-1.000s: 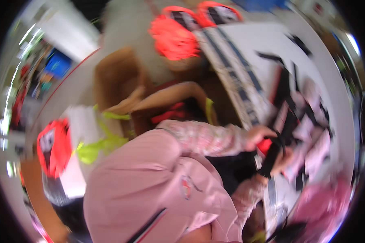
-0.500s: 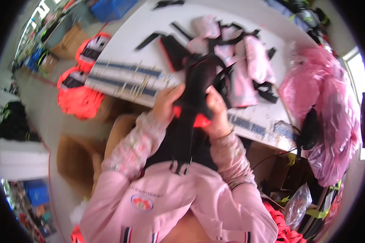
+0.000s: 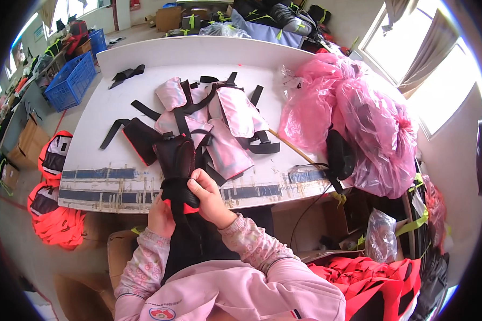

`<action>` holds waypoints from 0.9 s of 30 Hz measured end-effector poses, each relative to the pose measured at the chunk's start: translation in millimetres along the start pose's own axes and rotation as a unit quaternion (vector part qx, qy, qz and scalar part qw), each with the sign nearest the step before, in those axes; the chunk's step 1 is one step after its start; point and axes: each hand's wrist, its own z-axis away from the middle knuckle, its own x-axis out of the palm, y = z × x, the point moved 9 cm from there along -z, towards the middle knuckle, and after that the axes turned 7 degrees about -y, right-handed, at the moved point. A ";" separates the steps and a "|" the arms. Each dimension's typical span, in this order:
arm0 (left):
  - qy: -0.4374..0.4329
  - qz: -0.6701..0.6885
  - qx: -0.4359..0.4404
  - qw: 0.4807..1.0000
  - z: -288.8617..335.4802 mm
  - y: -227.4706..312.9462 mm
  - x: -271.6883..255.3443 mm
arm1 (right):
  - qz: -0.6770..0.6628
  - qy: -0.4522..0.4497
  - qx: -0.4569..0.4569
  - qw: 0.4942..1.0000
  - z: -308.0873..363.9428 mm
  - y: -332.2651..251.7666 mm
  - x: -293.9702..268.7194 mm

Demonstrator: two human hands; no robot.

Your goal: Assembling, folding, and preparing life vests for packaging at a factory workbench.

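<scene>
My left hand point(image 3: 162, 216) and right hand point(image 3: 209, 198) are clamped on opposite sides of the black padded piece point(image 3: 178, 166), 11 o'clock from my chest at the table point(image 3: 91, 142) edge; left fingertips partly hidden. From my hands: pink-and-black pads point(image 3: 235, 112) at 1, pink plastic bag point(image 3: 353, 112) at 2.

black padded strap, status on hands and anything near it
Left hand, right hand both gripping black padded strap. Pink fabric pieces just beyond, on white table.
</scene>
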 end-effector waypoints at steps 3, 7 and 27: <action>-0.068 -0.015 0.002 0.998 -5.4 1.4 -1.2 | -0.011 0.016 0.010 1.000 1.5 4.6 -3.9; -0.139 0.050 -0.013 0.989 0.4 13.6 26.3 | 0.331 0.074 -0.082 0.937 6.8 -8.2 -23.4; -0.176 0.007 0.156 0.972 13.7 64.2 47.0 | -0.138 -0.093 0.056 0.985 3.4 25.1 0.1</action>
